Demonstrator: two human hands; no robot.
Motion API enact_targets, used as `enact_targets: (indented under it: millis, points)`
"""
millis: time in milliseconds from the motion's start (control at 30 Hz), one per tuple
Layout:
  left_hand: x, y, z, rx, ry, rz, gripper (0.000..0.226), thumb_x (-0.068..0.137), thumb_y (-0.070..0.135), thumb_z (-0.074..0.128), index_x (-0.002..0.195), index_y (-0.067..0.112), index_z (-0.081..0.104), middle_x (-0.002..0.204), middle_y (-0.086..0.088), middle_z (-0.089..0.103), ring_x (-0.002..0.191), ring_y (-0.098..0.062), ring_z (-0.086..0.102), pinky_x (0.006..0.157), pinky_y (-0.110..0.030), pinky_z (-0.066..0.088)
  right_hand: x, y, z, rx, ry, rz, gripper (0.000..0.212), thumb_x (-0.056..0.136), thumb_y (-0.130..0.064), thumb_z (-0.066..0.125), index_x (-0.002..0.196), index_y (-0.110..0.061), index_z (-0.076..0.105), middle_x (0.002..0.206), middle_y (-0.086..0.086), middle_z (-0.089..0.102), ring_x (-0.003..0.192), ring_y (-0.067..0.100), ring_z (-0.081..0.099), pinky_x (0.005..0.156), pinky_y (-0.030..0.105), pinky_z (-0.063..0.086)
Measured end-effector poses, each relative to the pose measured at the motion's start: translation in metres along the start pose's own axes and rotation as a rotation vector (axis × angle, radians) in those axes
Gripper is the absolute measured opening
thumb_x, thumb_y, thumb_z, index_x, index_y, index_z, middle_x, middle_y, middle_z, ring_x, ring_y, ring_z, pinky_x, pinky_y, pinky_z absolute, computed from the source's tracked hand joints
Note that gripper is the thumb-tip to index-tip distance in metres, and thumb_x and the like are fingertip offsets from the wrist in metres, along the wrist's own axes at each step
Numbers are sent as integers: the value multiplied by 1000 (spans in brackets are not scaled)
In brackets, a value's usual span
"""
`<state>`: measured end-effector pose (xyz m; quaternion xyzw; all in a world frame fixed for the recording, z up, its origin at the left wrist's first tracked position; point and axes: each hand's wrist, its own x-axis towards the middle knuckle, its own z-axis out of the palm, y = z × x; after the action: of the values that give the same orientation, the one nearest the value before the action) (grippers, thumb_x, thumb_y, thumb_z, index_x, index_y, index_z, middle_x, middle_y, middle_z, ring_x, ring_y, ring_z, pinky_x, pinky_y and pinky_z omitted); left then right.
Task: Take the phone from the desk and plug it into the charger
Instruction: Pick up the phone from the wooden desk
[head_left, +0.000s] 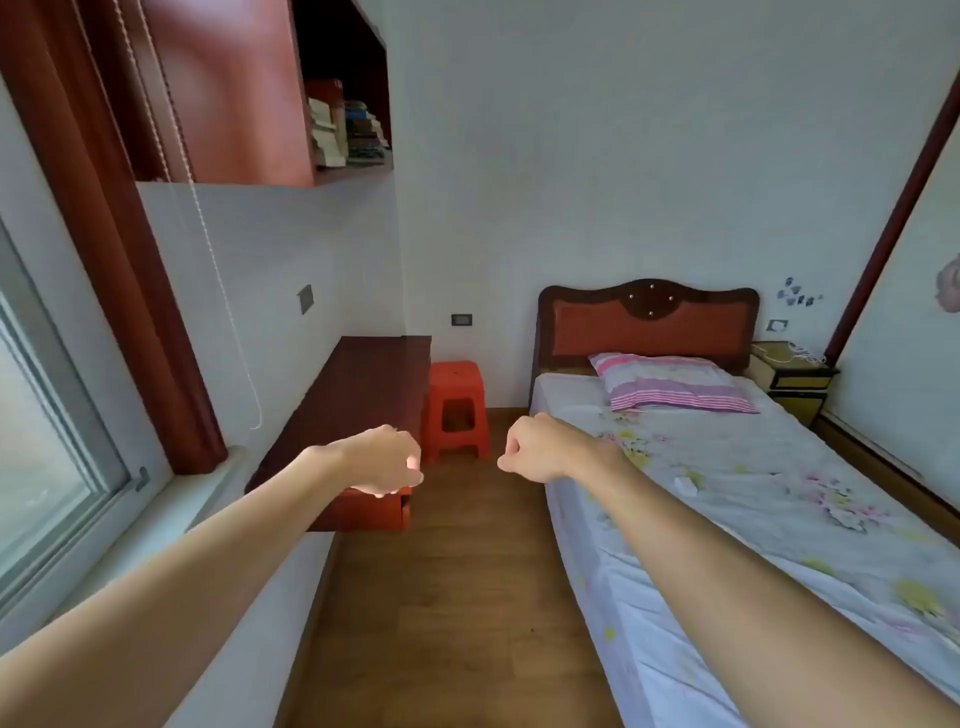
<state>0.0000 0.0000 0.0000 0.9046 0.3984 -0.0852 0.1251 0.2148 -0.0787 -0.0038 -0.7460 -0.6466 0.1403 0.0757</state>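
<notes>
A dark red wooden desk (358, 395) runs along the left wall below the window; I see no phone on its top. My left hand (384, 460) hangs curled over the desk's near corner, fingers closed with nothing visible in them. My right hand (535, 449) is a loose fist above the floor, between desk and bed, holding nothing. A white charger cable (808, 356) lies on the nightstand (792, 371) at the far right, below a wall socket (777, 325).
An orange plastic stool (456, 405) stands at the desk's far end. A bed (753, 499) with floral sheet and striped pillow (670, 382) fills the right side. A strip of wooden floor (457, 597) runs between desk and bed. A bookshelf (343, 124) hangs high on the left.
</notes>
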Motion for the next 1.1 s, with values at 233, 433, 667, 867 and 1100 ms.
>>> enact_targets:
  millis: [233, 433, 667, 867, 1100]
  points:
    - [75, 10, -12, -38, 85, -89, 25, 96, 26, 50, 112, 15, 66, 105, -1, 68, 92, -18, 67, 72, -25, 54, 61, 62, -12, -4, -27, -17, 42, 94, -22, 56, 54, -13, 46, 68, 11, 56, 59, 26, 52, 63, 35, 47]
    - [132, -18, -2, -75, 37, -149, 27, 95, 28, 49, 113, 17, 66, 114, -4, 70, 94, -19, 67, 77, -29, 55, 129, 75, 4, 40, -117, -74, 28, 94, -26, 56, 83, -4, 68, 99, 16, 72, 85, 31, 71, 79, 44, 58]
    - [222, -79, 13, -134, -53, -218, 33, 94, 29, 50, 117, 14, 67, 112, -5, 71, 93, -21, 69, 77, -29, 54, 241, 80, 15, -29, -170, -119, 34, 93, -23, 55, 65, -3, 57, 63, 9, 51, 58, 27, 55, 65, 43, 52]
    - [290, -142, 8, -182, -81, -298, 34, 94, 31, 51, 120, 14, 65, 123, -11, 68, 106, -24, 68, 80, -33, 59, 334, 72, 17, -67, -248, -120, 30, 95, -25, 55, 71, -7, 59, 67, 5, 52, 61, 25, 53, 62, 36, 44]
    - [328, -198, 22, -183, -143, -394, 35, 96, 28, 48, 118, 7, 65, 116, -11, 71, 100, -24, 68, 83, -38, 59, 427, 48, 40, -102, -360, -219, 28, 96, -27, 54, 99, -3, 68, 98, 11, 70, 87, 31, 68, 84, 48, 57]
